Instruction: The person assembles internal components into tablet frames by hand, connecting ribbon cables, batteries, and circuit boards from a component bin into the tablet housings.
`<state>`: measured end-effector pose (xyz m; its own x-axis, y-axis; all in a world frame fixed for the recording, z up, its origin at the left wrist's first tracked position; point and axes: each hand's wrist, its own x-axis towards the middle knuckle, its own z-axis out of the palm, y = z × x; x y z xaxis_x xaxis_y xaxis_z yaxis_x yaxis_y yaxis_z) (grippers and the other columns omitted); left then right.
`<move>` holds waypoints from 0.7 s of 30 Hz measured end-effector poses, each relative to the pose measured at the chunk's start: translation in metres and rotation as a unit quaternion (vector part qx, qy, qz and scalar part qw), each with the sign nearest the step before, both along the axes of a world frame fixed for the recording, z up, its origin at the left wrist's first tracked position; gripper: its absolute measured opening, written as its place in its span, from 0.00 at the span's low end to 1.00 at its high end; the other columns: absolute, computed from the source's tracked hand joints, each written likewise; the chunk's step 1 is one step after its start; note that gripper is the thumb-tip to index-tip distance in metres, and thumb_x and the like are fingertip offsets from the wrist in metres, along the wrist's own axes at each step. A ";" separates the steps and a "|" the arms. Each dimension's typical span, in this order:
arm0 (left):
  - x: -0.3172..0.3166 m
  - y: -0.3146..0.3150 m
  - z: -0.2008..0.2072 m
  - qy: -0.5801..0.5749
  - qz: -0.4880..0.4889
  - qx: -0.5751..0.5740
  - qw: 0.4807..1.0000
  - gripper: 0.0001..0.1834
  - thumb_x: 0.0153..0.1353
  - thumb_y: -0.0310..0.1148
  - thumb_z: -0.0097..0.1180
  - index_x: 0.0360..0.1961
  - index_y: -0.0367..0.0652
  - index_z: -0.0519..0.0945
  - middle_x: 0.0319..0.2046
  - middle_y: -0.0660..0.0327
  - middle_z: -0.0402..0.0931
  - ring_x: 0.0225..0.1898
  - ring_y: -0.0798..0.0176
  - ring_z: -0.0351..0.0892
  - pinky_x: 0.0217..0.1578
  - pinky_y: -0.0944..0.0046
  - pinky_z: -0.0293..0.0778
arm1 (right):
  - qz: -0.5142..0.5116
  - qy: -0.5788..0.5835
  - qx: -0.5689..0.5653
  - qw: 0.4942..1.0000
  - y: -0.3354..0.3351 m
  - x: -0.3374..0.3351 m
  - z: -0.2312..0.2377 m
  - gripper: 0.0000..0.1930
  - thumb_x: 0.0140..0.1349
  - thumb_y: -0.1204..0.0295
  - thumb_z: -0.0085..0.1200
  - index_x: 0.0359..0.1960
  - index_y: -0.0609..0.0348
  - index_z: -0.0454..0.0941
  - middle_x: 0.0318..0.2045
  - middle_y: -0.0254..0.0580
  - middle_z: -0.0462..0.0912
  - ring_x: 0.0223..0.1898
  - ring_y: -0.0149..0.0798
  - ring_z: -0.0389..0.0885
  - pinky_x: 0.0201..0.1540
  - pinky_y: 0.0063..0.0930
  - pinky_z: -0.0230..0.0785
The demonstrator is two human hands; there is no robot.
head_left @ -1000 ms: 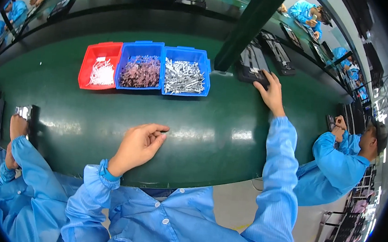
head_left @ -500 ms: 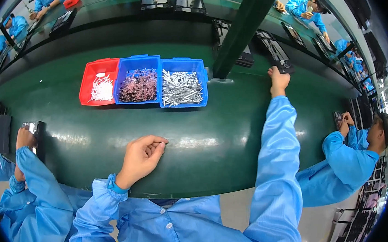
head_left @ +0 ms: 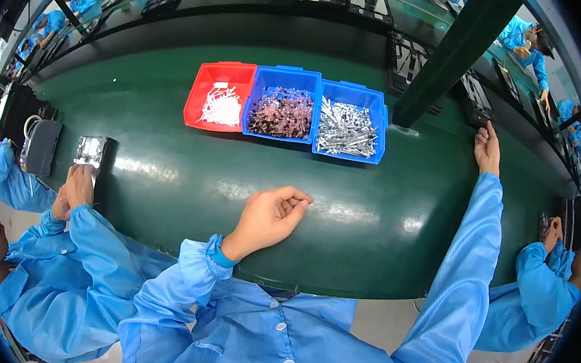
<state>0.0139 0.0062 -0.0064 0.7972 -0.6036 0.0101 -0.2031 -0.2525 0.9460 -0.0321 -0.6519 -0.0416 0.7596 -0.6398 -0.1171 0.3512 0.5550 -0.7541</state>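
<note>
The right hand (head_left: 488,149) stretches forward, fingers close together, their tips at the near end of a flat black case (head_left: 476,101); whether they grip it cannot be told. The case is oblong, its hard dark frame holding paler strips. The left hand (head_left: 274,214) curls loosely over the table (head_left: 340,248), thumb tip close to forefinger; anything pinched there is too small to make out. Under both hands the tabletop is smooth, glossy green, streaked with reflected light.

Left of the right fingertips rises a thick, square-edged green post (head_left: 453,64), with a second case (head_left: 404,61) beyond it. Ahead of the left fingertips, three open plastic bins stand side by side: a red bin (head_left: 208,74) of thin white strips, a middle blue bin (head_left: 286,77) of tangled brownish-pink bits, and a right blue bin (head_left: 357,94) of slender, shiny silvery pieces.

Farther left of the left hand, a co-worker (head_left: 83,260) in smooth blue cloth handles a flat device (head_left: 93,149).
</note>
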 end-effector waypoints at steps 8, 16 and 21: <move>0.010 -0.006 -0.015 0.009 0.003 -0.005 1.000 0.08 0.64 0.29 0.59 0.40 0.37 0.84 0.19 0.65 0.79 0.17 0.77 0.73 0.19 0.70 0.66 | -0.031 -0.050 0.048 0.997 0.061 0.024 0.011 0.16 0.69 0.70 0.57 0.54 0.60 0.71 0.42 0.50 0.82 0.40 0.38 0.81 0.37 0.28 0.72; 0.039 -0.013 -0.009 -0.127 0.241 -0.122 0.954 0.14 0.66 0.26 0.60 0.52 0.38 0.78 0.15 0.70 0.67 0.16 0.81 0.62 0.17 0.73 0.58 | -0.031 -0.049 -0.015 0.998 0.070 0.020 -0.009 0.09 0.70 0.73 0.54 0.45 0.67 0.72 0.41 0.49 0.79 0.39 0.38 0.78 0.38 0.26 0.70; 0.066 -0.015 -0.006 -0.270 0.273 -0.031 0.923 0.13 0.63 0.30 0.65 0.47 0.39 0.82 0.10 0.63 0.69 0.13 0.74 0.67 0.18 0.67 0.63 | -0.095 -0.026 -0.020 0.995 0.119 -0.009 -0.003 0.09 0.69 0.78 0.53 0.45 0.75 0.72 0.46 0.53 0.77 0.50 0.46 0.78 0.54 0.33 0.76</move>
